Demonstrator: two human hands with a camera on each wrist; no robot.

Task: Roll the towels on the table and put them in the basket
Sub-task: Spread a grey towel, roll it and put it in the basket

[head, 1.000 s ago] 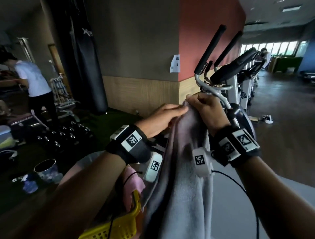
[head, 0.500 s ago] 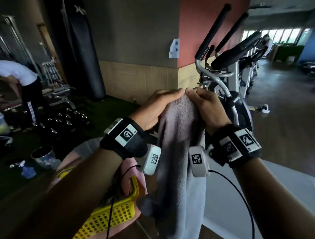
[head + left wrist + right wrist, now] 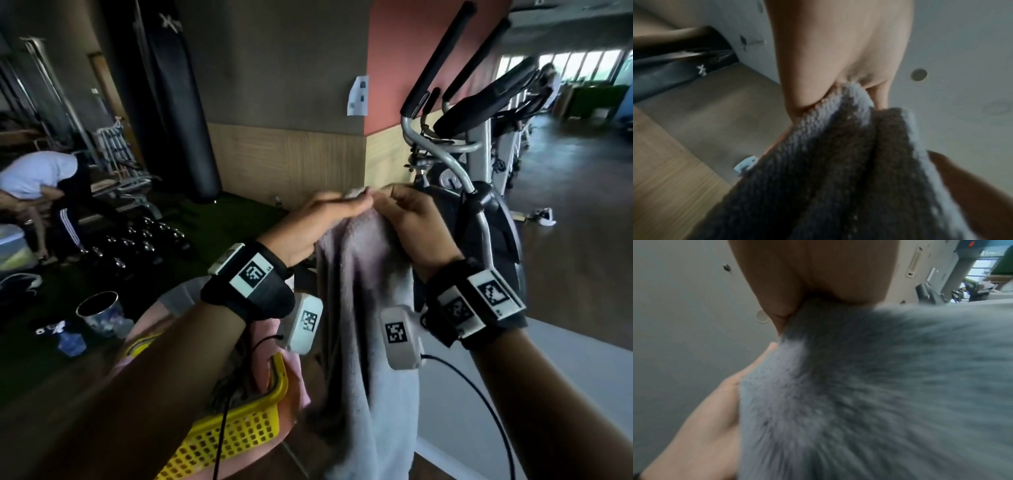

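Note:
A grey towel (image 3: pixel 363 342) hangs straight down in front of me, held up by its top edge. My left hand (image 3: pixel 329 214) pinches that edge from the left and my right hand (image 3: pixel 407 212) grips it from the right, fingertips almost touching. Both wrist views show the grey towel (image 3: pixel 838 170) (image 3: pixel 869 394) bunched under the fingers of the left hand (image 3: pixel 838 56) and right hand (image 3: pixel 813 280). A yellow plastic basket (image 3: pixel 236 431) sits low on my left, under my left forearm, with a pink towel (image 3: pixel 294 373) draped over its rim.
An exercise bike (image 3: pixel 479 192) stands just behind the towel. The white table top (image 3: pixel 565 377) lies at lower right. A black punching bag (image 3: pixel 174 102), dumbbells (image 3: pixel 144 240) and a bent-over person (image 3: pixel 41 192) are at left, with a metal cup (image 3: pixel 99 308) on the floor.
Both hands stay together on the towel's top edge, which now bunches more between them. The view has tilted down, showing more of the yellow basket.

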